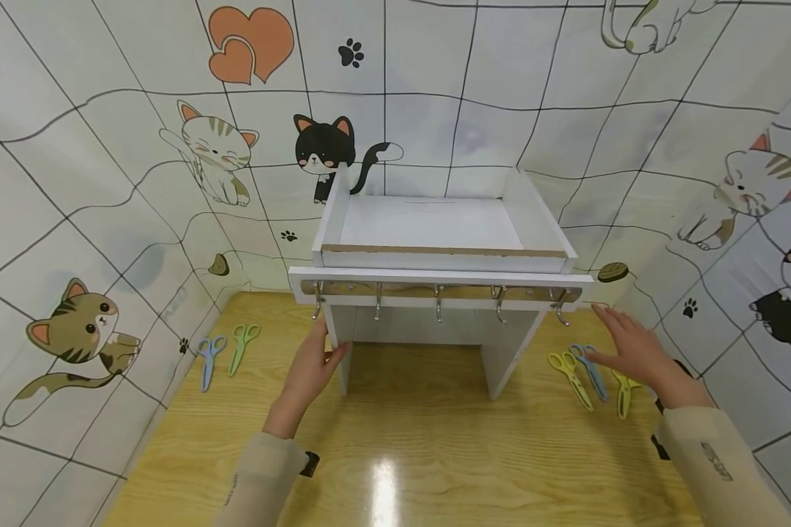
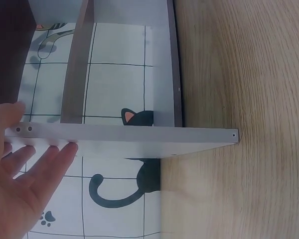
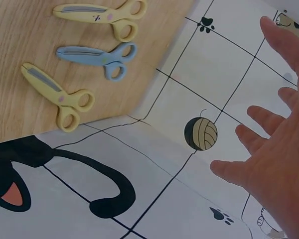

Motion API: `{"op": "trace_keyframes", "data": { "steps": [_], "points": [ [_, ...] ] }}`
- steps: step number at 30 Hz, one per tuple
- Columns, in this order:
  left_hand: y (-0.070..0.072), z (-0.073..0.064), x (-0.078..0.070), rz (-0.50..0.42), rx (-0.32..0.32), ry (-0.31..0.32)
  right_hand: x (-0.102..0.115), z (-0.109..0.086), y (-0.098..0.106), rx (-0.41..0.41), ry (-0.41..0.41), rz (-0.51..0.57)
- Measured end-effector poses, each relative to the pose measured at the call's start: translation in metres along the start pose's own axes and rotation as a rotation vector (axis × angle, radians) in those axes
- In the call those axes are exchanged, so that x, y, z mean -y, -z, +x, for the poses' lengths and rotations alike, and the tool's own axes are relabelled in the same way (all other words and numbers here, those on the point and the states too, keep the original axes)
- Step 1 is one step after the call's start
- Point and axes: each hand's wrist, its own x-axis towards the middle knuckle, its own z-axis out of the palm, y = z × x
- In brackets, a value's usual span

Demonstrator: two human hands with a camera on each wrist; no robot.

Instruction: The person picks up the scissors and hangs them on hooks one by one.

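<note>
A white shelf unit (image 1: 444, 260) stands against the back wall, with an open tray on top and a row of several metal hooks (image 1: 439, 301) along its front rail. My left hand (image 1: 310, 369) holds its left side panel (image 2: 124, 133) just below the rail, thumb on one face and fingers on the other. My right hand (image 1: 642, 359) hovers apart from the unit, off its right end, fingers spread and holding nothing. Under and beside that hand lie two pairs of yellow scissors (image 3: 59, 97) and a blue pair (image 3: 97, 57).
At the left of the wood-grain table (image 1: 409, 446) lie blue scissors (image 1: 207, 362) and green scissors (image 1: 242, 350). Walls covered in cat-printed sheeting (image 1: 428, 132) close in the back and both sides. Between the unit's side panels is an open space, with a white crosspiece (image 1: 415, 326) behind.
</note>
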Motion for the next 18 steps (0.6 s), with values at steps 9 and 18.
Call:
{"op": "trace_keyframes", "data": {
  "steps": [9,18],
  "points": [
    [-0.004,-0.002,0.001,0.145,-0.085,0.016,-0.011,-0.008,-0.018,-0.038,0.043,0.005],
    [-0.013,-0.005,0.003,0.136,-0.122,0.058,-0.017,-0.017,-0.030,0.011,-0.021,0.066]
  ]
}}
